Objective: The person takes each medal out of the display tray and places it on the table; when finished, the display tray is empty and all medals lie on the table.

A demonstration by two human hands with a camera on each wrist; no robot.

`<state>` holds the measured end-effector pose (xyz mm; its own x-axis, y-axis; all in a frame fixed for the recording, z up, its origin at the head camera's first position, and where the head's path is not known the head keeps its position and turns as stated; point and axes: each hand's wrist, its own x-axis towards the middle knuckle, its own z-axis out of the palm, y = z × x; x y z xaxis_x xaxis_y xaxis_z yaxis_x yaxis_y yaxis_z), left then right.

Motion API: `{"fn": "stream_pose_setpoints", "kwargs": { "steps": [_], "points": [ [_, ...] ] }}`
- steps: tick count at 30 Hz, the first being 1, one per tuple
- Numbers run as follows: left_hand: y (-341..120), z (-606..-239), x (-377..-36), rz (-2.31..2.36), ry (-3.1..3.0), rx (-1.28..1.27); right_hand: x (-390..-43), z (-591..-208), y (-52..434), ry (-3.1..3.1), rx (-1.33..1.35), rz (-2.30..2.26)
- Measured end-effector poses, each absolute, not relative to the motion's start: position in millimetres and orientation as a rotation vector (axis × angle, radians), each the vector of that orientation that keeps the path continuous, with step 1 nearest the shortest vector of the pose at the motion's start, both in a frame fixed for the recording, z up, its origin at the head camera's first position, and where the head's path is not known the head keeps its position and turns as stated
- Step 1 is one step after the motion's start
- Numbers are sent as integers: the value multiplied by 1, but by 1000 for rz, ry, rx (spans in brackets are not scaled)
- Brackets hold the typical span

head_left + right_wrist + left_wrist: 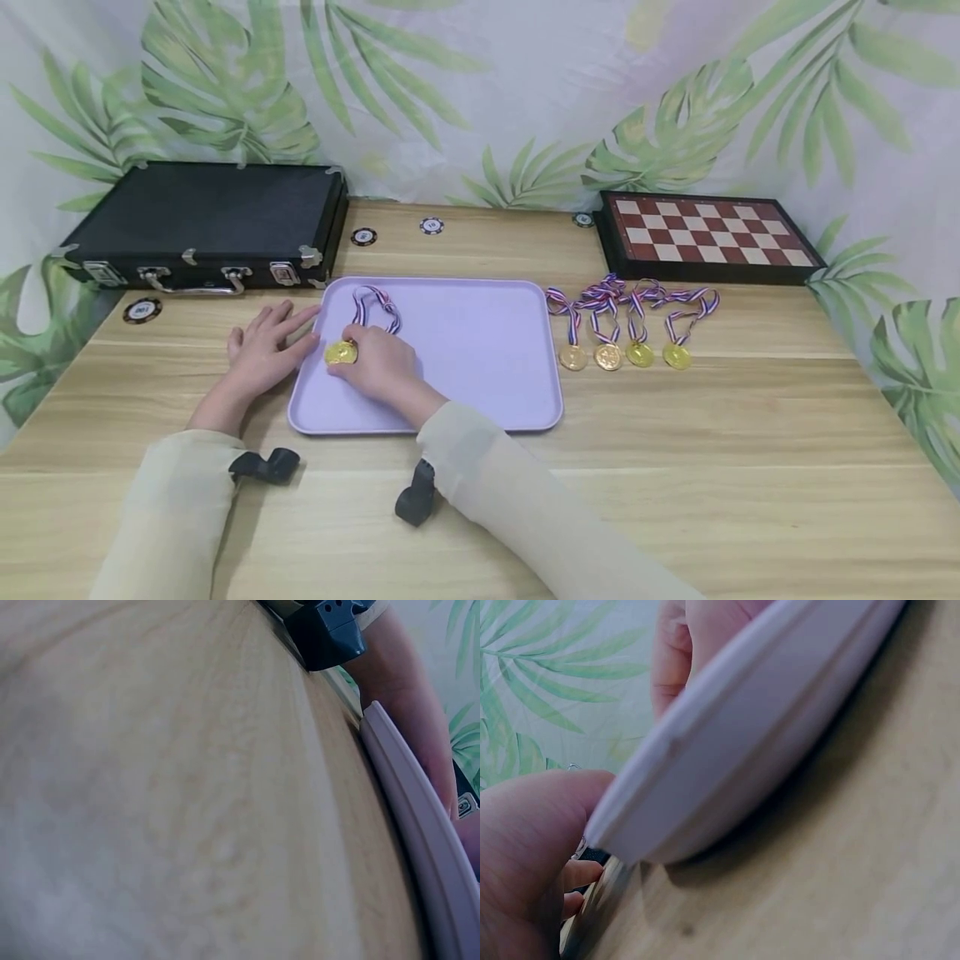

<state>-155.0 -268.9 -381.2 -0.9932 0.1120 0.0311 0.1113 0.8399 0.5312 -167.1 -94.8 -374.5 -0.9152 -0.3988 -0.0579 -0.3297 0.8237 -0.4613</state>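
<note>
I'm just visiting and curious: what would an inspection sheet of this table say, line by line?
Surface: wooden table, bare in front.
Job's things: gold medal with ribbon on the lilac tray; four more medals lie right of the tray.
Clutter: black case, chessboard, poker chips on the table.
Hands: right hand pinches the medal; left hand rests flat at the tray's left edge.
Cables: nothing seen.
Surroundings: leaf-print backdrop.

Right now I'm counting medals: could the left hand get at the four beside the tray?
Probably not easily: the left hand rests left of the tray; the four medals lie beyond its right edge.
</note>
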Motion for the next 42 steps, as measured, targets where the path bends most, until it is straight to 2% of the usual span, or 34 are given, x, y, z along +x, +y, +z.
{"fn": "stream_pose_setpoints", "kwargs": {
  "steps": [20, 28, 36, 42],
  "points": [
    [-267, -381, -156, 877, 3027, 188, -165, -374, -87, 2838, -608, -719],
    [-268, -382, -153, 891, 3031, 186, -157, -373, -78, 2781, -823, -768],
    [-268, -383, -151, 894, 3016, 181, -142, -360, -31, 2617, -1033, -1038],
    [-268, -380, -152, 909, 3001, 182, -136, -334, 19, 2489, -1000, -1285]
  ]
}}
